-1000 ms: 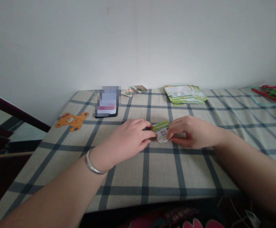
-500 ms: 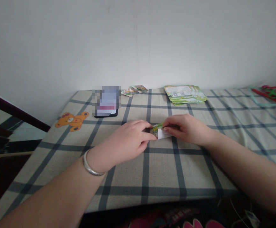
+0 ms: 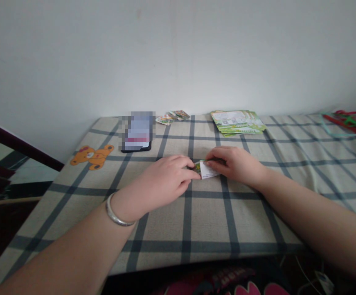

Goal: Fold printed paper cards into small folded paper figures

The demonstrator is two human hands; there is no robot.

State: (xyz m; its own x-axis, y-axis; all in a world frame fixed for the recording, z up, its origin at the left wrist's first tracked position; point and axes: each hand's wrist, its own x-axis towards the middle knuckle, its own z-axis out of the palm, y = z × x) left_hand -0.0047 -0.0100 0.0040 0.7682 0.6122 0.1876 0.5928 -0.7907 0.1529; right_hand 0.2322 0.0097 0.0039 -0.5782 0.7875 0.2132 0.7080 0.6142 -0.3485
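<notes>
Pinching a partly folded paper (image 3: 209, 169) from both sides, the hands (image 3: 172, 178) (image 3: 235, 162) keep their fingertips nearly closed.

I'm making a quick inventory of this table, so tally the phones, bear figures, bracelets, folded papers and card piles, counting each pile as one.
Phone: 1
Bear figure: 1
Bracelet: 1
Folded paper: 1
Card piles: 2, the green stack and the small cluster
Total: 6
</notes>
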